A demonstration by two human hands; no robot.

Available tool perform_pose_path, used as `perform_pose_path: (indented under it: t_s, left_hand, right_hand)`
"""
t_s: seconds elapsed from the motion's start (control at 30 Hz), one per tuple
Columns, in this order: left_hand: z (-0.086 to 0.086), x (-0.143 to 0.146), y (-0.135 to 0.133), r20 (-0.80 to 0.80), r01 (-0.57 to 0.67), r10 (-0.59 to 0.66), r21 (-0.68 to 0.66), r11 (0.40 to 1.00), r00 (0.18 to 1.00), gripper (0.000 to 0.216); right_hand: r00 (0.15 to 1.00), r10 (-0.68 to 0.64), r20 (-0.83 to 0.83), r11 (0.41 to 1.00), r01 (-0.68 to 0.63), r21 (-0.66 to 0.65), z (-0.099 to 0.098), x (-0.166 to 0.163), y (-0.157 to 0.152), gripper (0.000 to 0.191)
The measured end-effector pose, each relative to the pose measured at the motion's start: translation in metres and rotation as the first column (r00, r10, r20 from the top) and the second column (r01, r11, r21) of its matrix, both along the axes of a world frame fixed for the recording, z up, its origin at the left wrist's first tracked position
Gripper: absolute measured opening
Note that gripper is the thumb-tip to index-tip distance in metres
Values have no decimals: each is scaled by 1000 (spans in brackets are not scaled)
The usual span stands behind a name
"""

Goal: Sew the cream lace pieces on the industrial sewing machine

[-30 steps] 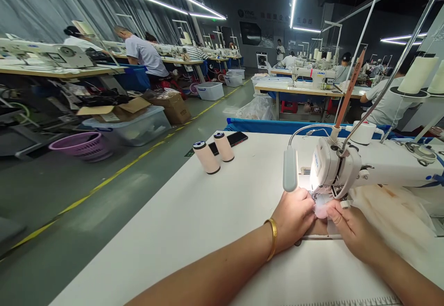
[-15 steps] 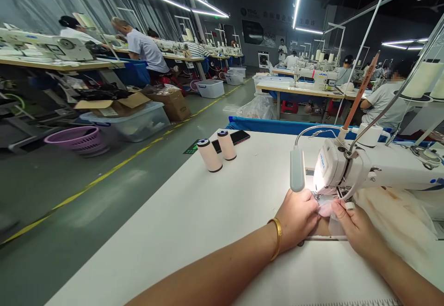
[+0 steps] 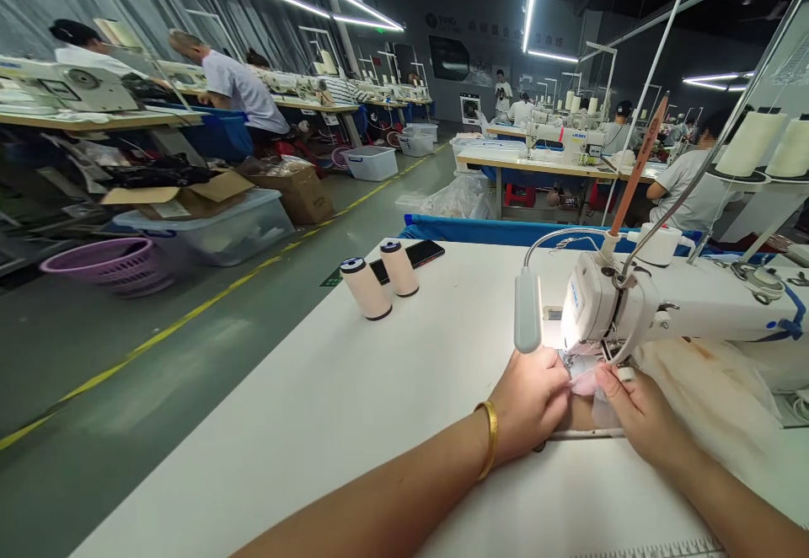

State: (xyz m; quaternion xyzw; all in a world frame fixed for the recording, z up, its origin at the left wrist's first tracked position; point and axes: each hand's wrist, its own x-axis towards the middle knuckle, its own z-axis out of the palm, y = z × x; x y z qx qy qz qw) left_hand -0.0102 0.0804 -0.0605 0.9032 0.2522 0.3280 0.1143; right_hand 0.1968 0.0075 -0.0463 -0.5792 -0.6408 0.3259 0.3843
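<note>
A white sewing machine point(image 3: 632, 297) stands at the right of the table, its needle area lit by a small grey lamp point(image 3: 527, 312). Just below the needle, my left hand point(image 3: 532, 394), with a gold bangle at the wrist, pinches the left side of a thin pink fabric piece point(image 3: 585, 382). My right hand point(image 3: 641, 410) grips the same fabric between thumb and fingers on the other side, close to the presser foot. Sheer pale fabric point(image 3: 701, 389) lies bunched behind my right hand, under the machine arm.
Two pale pink thread cones point(image 3: 366, 290) stand on the white table point(image 3: 303, 423) beside a dark phone point(image 3: 426, 260). A ruler edge point(image 3: 657, 551) shows at the bottom right. Past the table's left edge runs an aisle with a purple basket point(image 3: 107, 267) and plastic bins; people sit at other machines.
The view has shifted slightly, so the table things sit a little further left. Both hands keep their hold on the pink fabric at the needle, with little visible movement.
</note>
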Motion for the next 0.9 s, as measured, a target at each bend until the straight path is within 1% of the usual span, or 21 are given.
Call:
perform_pose_path:
  t_s: [0.13, 0.27, 0.4, 0.5, 0.53, 0.57, 0.6, 0.67, 0.7, 0.73, 0.8, 0.9]
  left_hand:
    - [0, -1, 4, 10, 39, -38, -97, 995, 999, 19]
    - [0, -1, 6, 23, 48, -44, -164, 985, 999, 21]
    - [0, 0, 7, 17, 34, -31, -175, 984, 999, 21]
    - [0, -1, 7, -3, 32, -33, -153, 988, 999, 22]
    - [1, -2, 6, -6, 39, -40, -133, 990, 999, 22]
    - [1, -4, 5, -8, 49, -51, -109, 993, 999, 21]
    - [1, -6, 3, -13, 60, -61, -77, 995, 998, 20]
    - [2, -12, -2, -30, 80, -80, -7, 997, 996, 22]
    - [3, -15, -5, -38, 85, -84, 26, 996, 996, 23]
    - [4, -17, -8, -44, 91, -89, 53, 994, 995, 25]
    - [5, -21, -14, -53, 114, -109, 85, 990, 993, 25]
    - [8, -23, -19, -73, 155, -149, 90, 984, 986, 23]
  right_hand:
    - [1000, -29, 8, 1000, 29, -5, -4, 1, 1, 52]
    - [998, -56, 32, 998, 56, -10, -5, 1, 0, 53]
    - [994, -89, 66, 996, 90, -8, -5, -1, 0, 53]
    - [992, -77, 98, 997, 75, 25, -1, -1, -1, 50]
    - [991, -44, 128, 998, 38, 45, 1, 0, -2, 49]
    - [984, 13, 178, 997, -26, 70, 3, 0, -3, 48]
    - [964, 90, 249, 988, -118, 96, 5, 1, -5, 47]
    - [872, 242, 425, 937, -324, 131, 9, 2, -9, 42]
    - [813, 292, 504, 904, -407, 134, 11, 3, -11, 39]
    - [764, 316, 562, 877, -462, 135, 12, 4, -13, 37]
    - [709, 327, 625, 852, -507, 130, 13, 5, -17, 35]
    - [690, 313, 652, 851, -509, 130, 14, 6, -19, 31]
